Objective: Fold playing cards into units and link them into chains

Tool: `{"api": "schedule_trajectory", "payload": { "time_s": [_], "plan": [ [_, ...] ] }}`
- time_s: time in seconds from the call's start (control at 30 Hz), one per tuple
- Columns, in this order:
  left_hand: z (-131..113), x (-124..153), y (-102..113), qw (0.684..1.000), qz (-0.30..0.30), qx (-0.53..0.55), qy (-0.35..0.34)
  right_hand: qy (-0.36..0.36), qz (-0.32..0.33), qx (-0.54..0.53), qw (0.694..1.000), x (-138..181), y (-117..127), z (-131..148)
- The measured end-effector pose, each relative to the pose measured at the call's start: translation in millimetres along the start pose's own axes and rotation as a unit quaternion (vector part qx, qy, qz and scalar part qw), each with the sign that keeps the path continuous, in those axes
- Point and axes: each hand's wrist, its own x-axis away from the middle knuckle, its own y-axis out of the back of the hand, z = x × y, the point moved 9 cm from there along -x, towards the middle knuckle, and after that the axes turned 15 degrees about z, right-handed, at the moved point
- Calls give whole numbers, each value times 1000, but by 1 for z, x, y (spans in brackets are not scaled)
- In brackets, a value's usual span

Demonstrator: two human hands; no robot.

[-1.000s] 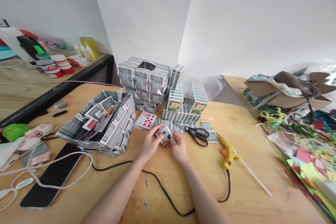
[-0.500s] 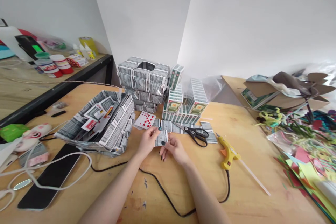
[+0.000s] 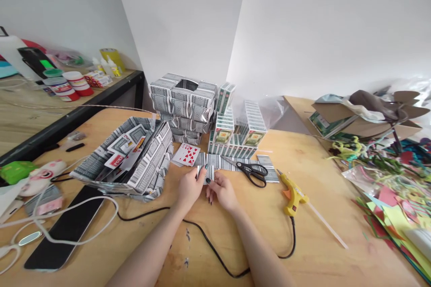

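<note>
To the right of the face-up playing cards [image 3: 187, 154], the left side of a grey-patterned card [image 3: 210, 173] is pinched by the left hand [image 3: 190, 185], the thumb laid on top; the card should be supported near its edges so that it is not bent unintentionally. Its near right part is held by the right hand [image 3: 225, 191], thumb closed narrowly; even pressure should be applied there, clear of the scissors [image 3: 253, 171] and glue gun [image 3: 295, 195].

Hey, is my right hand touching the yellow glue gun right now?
Apart. The head view shows a stretch of tabletop between the right hand and the yellow glue gun.
</note>
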Motion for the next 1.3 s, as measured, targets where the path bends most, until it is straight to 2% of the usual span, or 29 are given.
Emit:
{"api": "schedule_trajectory", "payload": {
  "time_s": [0.07,0.17,0.27,0.33,0.43,0.57,0.73,0.87,0.93,1.03,1.1,1.17,1.3],
  "plan": [
    [3,2,8,1000,-20,15,1,-6,0,5,1000,-1,1,-1],
    [11,5,29,995,-86,44,4,-6,-22,-22,1000,-1,10,0],
    [14,7,47,989,-146,29,-4,-8,-68,-89,994,1,26,-2],
    [12,6,51,986,-163,9,-31,-17,-57,-157,986,2,30,-4],
    [3,0,43,985,-136,-64,-84,-48,-1,-251,967,1,26,-7],
    [3,-11,21,979,-72,-154,-110,-36,0,-316,948,2,28,-4],
    [10,-19,18,978,-59,-179,-89,-21,-1,-324,946,3,26,-2],
    [7,-17,25,975,-88,-182,-93,1,-2,-311,951,4,26,0],
    [5,-12,32,972,-122,-176,-97,12,-4,-294,956,4,26,0],
    [-3,1,46,959,-194,-154,-134,27,0,-258,966,4,24,4],
    [-17,11,48,947,-212,-133,-201,33,10,-245,969,4,19,6],
    [-34,18,40,936,-175,-112,-282,39,20,-246,968,3,15,9],
    [-65,30,16,914,-46,-74,-396,47,12,-257,965,2,15,9]
  ]
}}
